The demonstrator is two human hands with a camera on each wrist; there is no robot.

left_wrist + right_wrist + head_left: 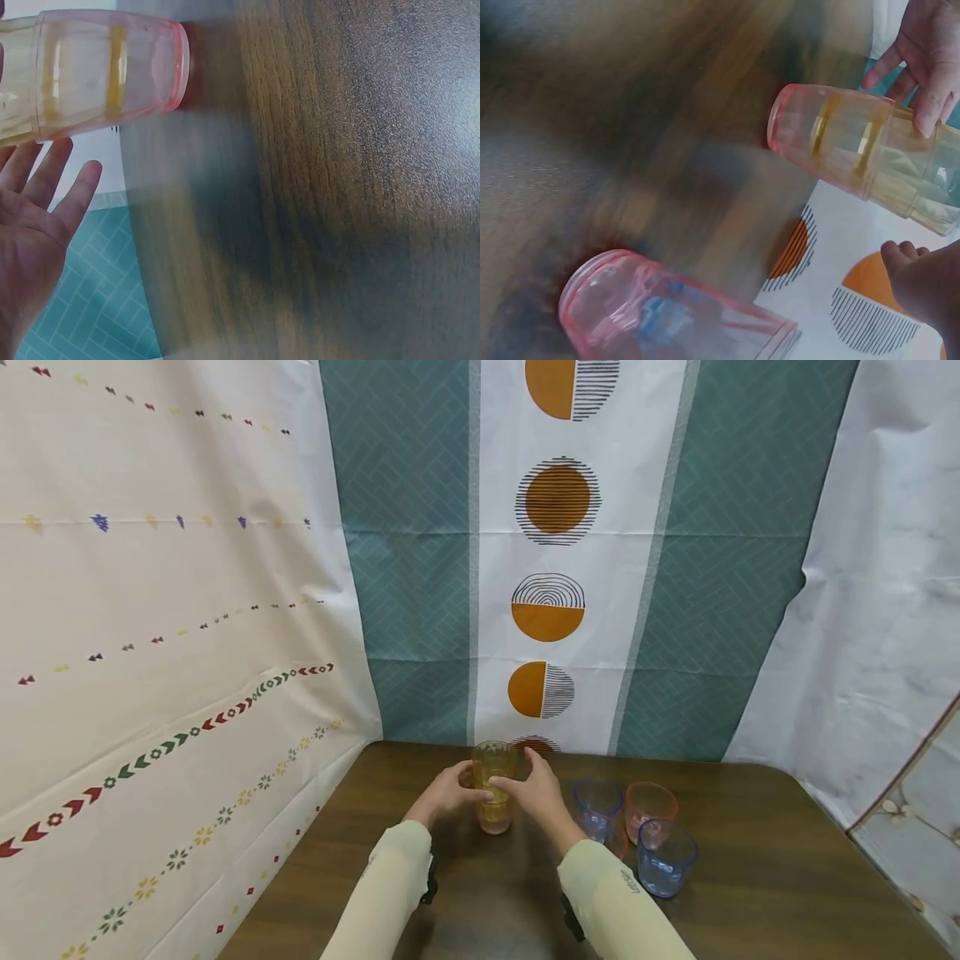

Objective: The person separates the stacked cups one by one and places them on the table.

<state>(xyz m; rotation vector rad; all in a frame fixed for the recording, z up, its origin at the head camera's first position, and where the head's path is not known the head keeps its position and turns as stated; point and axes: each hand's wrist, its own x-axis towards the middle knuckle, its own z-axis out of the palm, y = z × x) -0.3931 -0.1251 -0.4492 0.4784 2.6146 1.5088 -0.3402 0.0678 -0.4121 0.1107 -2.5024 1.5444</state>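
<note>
A stack of clear plastic cups (495, 793) stands upright on the table, a pink cup (154, 67) at the bottom and yellow cups (904, 169) nested into it. Against the stack's left side, my left hand (453, 792) holds a yellow cup, thumb in front and fingers at the side and behind. My right hand (536, 789) curves around the right side of the stack, with its thumb in front. In the right wrist view a small gap shows between its fingers (907, 249) and the cups. The thumb's contact is hard to tell.
Blue and pink cups stand to the right: a blue-rimmed cup (597, 797), a pink cup (651, 802) and a blue cup (666, 864), close to the right forearm. The brown table (780, 852) ends at a patterned curtain (551, 610) behind.
</note>
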